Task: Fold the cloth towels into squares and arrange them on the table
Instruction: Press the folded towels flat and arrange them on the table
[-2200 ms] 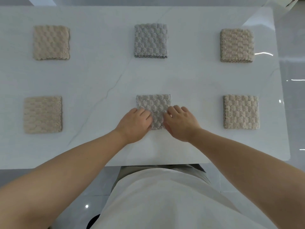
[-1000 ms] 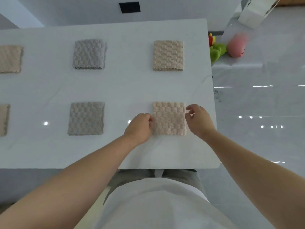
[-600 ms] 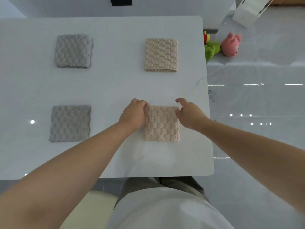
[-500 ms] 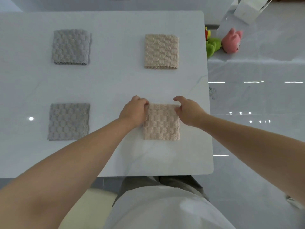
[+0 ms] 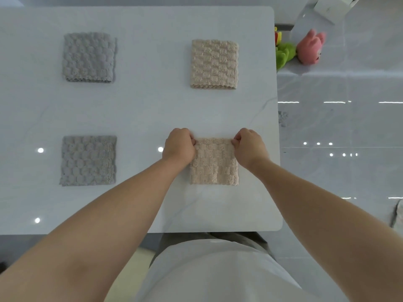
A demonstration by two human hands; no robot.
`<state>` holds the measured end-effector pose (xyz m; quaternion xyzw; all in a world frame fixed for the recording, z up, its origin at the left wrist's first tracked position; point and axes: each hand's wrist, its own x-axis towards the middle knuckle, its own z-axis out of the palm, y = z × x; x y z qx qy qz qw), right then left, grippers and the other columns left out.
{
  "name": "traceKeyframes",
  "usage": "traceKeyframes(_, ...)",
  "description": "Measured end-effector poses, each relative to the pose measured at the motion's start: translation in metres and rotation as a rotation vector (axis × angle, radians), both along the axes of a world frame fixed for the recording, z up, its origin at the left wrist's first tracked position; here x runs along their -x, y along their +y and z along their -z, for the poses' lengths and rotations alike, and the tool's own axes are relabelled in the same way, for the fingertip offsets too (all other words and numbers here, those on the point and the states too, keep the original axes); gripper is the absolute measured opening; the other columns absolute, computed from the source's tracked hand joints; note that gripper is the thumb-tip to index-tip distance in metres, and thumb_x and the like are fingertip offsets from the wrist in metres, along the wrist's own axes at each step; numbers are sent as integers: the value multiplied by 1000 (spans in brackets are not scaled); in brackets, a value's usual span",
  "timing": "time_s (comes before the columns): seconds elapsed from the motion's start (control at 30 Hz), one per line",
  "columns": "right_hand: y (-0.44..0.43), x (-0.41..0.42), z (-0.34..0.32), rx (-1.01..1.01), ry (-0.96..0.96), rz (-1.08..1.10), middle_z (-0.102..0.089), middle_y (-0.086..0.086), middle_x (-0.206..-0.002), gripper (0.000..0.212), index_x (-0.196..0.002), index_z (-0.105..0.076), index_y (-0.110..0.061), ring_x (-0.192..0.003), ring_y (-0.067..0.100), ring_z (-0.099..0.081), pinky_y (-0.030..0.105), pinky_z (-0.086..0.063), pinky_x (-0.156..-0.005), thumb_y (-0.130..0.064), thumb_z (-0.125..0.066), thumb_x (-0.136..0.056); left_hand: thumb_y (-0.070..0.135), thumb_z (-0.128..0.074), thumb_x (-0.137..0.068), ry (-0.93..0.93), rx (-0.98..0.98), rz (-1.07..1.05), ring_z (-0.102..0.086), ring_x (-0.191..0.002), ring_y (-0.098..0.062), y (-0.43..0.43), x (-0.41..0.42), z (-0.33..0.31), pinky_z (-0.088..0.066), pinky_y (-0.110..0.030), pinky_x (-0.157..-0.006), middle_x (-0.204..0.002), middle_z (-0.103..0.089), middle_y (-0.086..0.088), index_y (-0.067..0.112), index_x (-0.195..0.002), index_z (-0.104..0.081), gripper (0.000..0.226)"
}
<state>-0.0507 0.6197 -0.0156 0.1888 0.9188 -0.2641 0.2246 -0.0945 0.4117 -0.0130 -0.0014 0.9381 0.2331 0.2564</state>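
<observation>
Lower centre of the frame: the near beige towel, folded to a square, lies flat on the white table, close to the table's right edge. The left hand pinches the towel's far left corner and the right hand its far right corner; the fingers of both hands are curled tightly onto the cloth. Lower left, well apart: the near grey towel, also square. Upper half: the far grey towel and the far beige towel, each lying beyond its near counterpart. Upper right, past the table's edge: a pink plush toy just beside a green plush toy.
</observation>
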Motion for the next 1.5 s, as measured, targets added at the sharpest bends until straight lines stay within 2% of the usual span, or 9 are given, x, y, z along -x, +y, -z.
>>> traceKeyframes(0.27, 7, -42, -17, 96, -14, -18, -63, 6, -105, 35, -124, -39, -21, -87, 25, -61, 46, -55, -75, -47, -46, -102, 37, -59, -97, 24, -88, -52, -59, -85, -16, -24, -37, -7, -47, -33, -74, -100, -58, 5, 19, -110, -50, 24)
traceKeyframes(0.4, 5, -82, -24, -29, 34, -316, -58, 2, -116, 37, -123, -45, -20, -93, 26, -62, 41, -54, -76, -50, -45, -102, 30, -61, -96, 252, -69, 347, -56, -73, -21, -28, -83, -21, -47, -34, -61, -100, -51, -2, 14, -101, -55, 19)
traceKeyframes(0.57, -2, -101, -17, -193, 216, -786, -59, 5, -101, 31, -106, -58, -16, -86, 27, -61, 40, -54, -72, -39, -67, -88, 24, -81, -77, 308, 40, 825, -58, -83, -26, -18, -101, -13, -45, -35, -63, -96, -58, -7, 9, -96, -61, 31)
traceKeyframes(0.77, -9, -92, -11, -282, 235, -854, -60, 8, -82, 27, -89, -64, -8, -65, 28, -60, 37, -49, -54, 3, -73, -66, -8, -84, -52, 350, 184, 919, -58, -70, -26, -18, -90, -9, -44, -33, -50, -82, -59, -10, 7, -87, -64, 43)
traceKeyframes(1.0, -6, -83, -13, -307, 245, -1028, -59, 8, -65, 20, -71, -65, -7, -51, 26, -57, 33, -49, -44, 4, -72, -56, -12, -78, -47, 446, 215, 1164, -53, -54, -23, -19, -77, -11, -38, -26, -45, -59, -53, -7, 7, -61, -61, 29)
traceKeyframes(1.2, 0, -79, -21, -267, 206, -980, -63, 3, -83, 12, -91, -67, -16, -71, 25, -61, 35, -45, -62, -25, -68, -83, 8, -80, -70, 343, 99, 1050, -60, -62, -27, -23, -75, -15, -45, -33, -52, -74, -59, -8, 8, -76, -65, 15)
traceKeyframes(1.33, 6, -71, -23, -287, 382, -890, -61, 7, -93, 23, -95, -66, -13, -83, 30, -60, 40, -48, -70, -35, -61, -92, 18, -73, -82, 555, 5, 967, -55, -63, -25, -18, -63, -19, -40, -33, -56, -73, -56, -5, 10, -78, -62, 14)
traceKeyframes(1.43, 1, -63, -17, -330, 324, -837, -53, 17, -139, 49, -134, -56, -7, -129, 38, -51, 46, -46, -102, -40, -53, -98, 18, -68, -88, 617, 90, 941, -58, -88, -28, -12, -56, -11, -46, -38, -71, -98, -61, -9, 8, -97, -63, 14)
traceKeyframes(1.5, -4, -60, -12, -328, 160, -834, -16, 16, -167, 73, -159, -21, -6, -155, 33, -15, 48, -22, -123, -50, -37, -103, 35, -54, -100, 579, 208, 926, -55, -119, -33, -13, -56, -3, -48, -43, -95, -131, -57, -17, 4, -125, -58, 40)
